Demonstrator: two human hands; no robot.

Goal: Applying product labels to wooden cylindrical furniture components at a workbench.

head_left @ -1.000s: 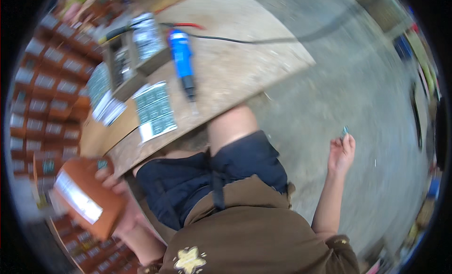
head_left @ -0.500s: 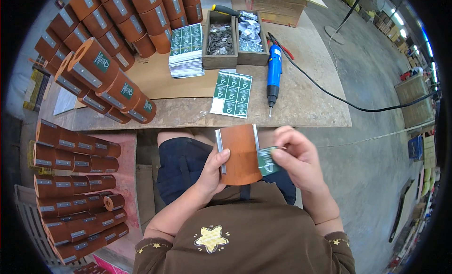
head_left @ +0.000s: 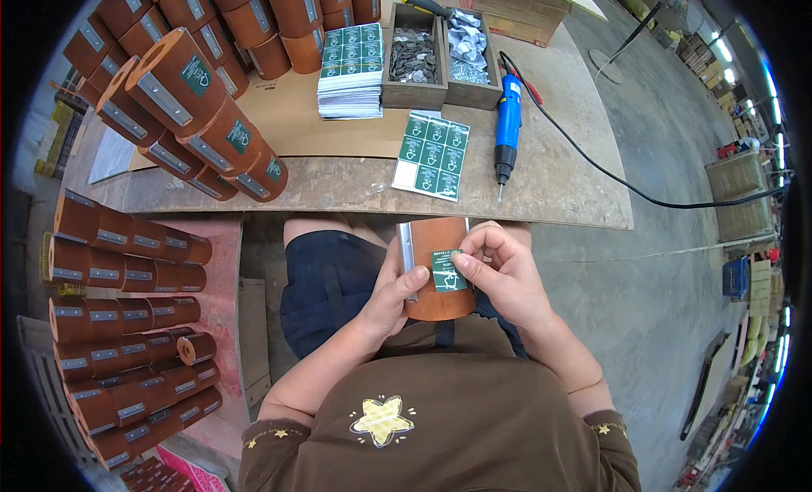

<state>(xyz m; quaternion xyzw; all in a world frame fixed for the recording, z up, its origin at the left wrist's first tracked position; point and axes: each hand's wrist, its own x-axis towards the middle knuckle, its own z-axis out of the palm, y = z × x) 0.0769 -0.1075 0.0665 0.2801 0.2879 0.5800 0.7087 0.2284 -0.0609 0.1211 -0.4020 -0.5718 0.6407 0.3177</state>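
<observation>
- green sticker (head_left: 448, 278) sits against the front of your brown tube (head_left: 441, 309), just right of your left thumb
- your right hand (head_left: 499, 270) is nearer it, thumb and fingers pinched close at its upper right corner
- your left hand (head_left: 391, 291) wraps the tube's left side, snug
- tube's long axis runs from your belly toward the table (head_left: 338, 185)
- sticker sheet (head_left: 432, 155) lies beyond

Brown short-sleeved shirt (head_left: 474, 407), yellow star (head_left: 382, 420); navy shorts (head_left: 326, 276).
</observation>
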